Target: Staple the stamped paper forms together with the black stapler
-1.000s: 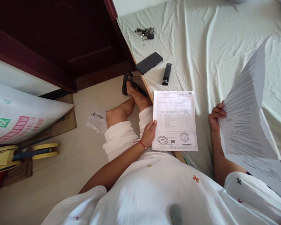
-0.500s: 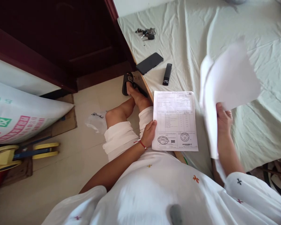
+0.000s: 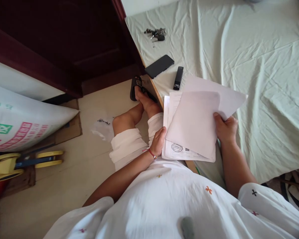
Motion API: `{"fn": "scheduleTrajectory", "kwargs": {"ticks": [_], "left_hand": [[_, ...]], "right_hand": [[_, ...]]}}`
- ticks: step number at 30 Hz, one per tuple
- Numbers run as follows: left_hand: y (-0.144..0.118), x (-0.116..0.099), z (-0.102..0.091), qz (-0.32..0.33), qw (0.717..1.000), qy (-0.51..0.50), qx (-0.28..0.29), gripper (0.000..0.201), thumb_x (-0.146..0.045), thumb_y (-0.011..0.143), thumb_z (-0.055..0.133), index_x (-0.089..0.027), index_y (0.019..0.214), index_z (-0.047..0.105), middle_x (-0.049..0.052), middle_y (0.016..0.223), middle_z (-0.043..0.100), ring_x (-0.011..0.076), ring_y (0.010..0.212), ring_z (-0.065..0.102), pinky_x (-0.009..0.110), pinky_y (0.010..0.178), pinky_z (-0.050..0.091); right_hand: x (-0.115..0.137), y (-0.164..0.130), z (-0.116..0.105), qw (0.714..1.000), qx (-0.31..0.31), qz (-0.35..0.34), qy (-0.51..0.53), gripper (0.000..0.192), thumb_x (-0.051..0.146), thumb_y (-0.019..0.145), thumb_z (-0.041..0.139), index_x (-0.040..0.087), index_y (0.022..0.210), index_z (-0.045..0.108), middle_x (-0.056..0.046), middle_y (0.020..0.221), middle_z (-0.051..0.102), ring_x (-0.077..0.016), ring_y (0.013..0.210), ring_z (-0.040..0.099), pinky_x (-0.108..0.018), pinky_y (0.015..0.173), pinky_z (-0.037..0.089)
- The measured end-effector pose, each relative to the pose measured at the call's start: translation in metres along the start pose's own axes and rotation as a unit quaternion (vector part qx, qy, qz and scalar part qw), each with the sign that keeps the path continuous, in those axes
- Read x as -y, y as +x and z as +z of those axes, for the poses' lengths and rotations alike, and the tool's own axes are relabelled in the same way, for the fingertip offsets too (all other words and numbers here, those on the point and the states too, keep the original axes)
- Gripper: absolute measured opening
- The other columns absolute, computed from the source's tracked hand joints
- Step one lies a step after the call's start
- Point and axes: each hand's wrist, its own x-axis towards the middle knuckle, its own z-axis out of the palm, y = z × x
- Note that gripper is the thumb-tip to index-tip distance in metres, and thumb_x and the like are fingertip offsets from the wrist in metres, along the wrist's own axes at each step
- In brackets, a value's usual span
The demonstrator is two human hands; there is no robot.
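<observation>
My left hand (image 3: 158, 142), with a red string bracelet at the wrist, grips the left edge of a stack of printed forms (image 3: 176, 155). A round stamp shows near the lower edge of the top form. In my right hand (image 3: 226, 129) are blank-backed paper sheets (image 3: 195, 122), pinched at their right side. These sheets lie over most of the forms and hide their print; one sheet reaches up and right above the sheeted bed. How many sheets the right hand holds I cannot tell.
On the pale bed sheet (image 3: 254, 83) lie a black phone (image 3: 159, 66), a small black device (image 3: 178, 78) and a bunch of keys (image 3: 157, 34). Left on the floor are a large printed sack (image 3: 27, 116), a yellow-and-blue object (image 3: 27, 162) and a clear plastic bag (image 3: 102, 128).
My right hand has swung the loose sheets leftward and down over the forms, covering most of the top one. My left hand keeps its hold at the left edge.
</observation>
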Motion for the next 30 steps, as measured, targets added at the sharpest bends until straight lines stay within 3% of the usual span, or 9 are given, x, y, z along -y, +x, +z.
{"fn": "scheduleTrajectory", "kwargs": {"ticks": [5, 18, 23, 30], "left_hand": [[-0.002, -0.003, 0.001, 0.016, 0.999, -0.005, 0.027, 0.06, -0.075, 0.086, 0.061, -0.017, 0.09, 0.073, 0.01, 0.105, 0.079, 0.0274, 0.108, 0.068, 0.039, 0.105, 0.048], [-0.002, -0.008, 0.001, 0.022, 0.998, -0.026, 0.053, 0.06, -0.075, 0.085, 0.064, -0.016, 0.094, 0.075, 0.01, 0.105, 0.08, 0.0256, 0.101, 0.07, 0.037, 0.098, 0.052], [-0.001, -0.006, 0.002, 0.003, 0.999, -0.035, 0.026, 0.06, -0.074, 0.08, 0.069, -0.016, 0.093, 0.077, 0.011, 0.106, 0.081, 0.0284, 0.108, 0.071, 0.038, 0.102, 0.052], [-0.001, -0.006, 0.001, -0.026, 0.999, -0.047, -0.007, 0.05, -0.066, 0.078, 0.074, -0.017, 0.09, 0.077, 0.009, 0.102, 0.081, 0.0313, 0.114, 0.069, 0.038, 0.096, 0.054]], "right_hand": [[0.011, -0.004, 0.001, 0.999, 0.031, 0.008, -0.02, 0.044, 0.053, 0.087, 0.068, 0.021, 0.063, 0.05, 0.002, 0.061, 0.044, -0.0125, 0.058, 0.037, -0.029, 0.051, 0.027], [0.018, -0.008, 0.005, 0.997, 0.055, 0.017, -0.044, 0.042, 0.055, 0.088, 0.064, 0.021, 0.068, 0.051, 0.001, 0.063, 0.048, -0.0143, 0.059, 0.043, -0.031, 0.054, 0.029], [0.021, -0.009, 0.007, 0.997, 0.061, 0.014, -0.034, 0.038, 0.053, 0.088, 0.063, 0.021, 0.069, 0.054, 0.001, 0.064, 0.051, -0.0145, 0.061, 0.043, -0.03, 0.054, 0.032], [0.018, -0.01, 0.009, 0.996, 0.086, 0.011, -0.008, 0.042, 0.055, 0.09, 0.062, 0.021, 0.068, 0.05, 0.002, 0.063, 0.044, -0.0134, 0.06, 0.037, -0.029, 0.053, 0.027]]}}
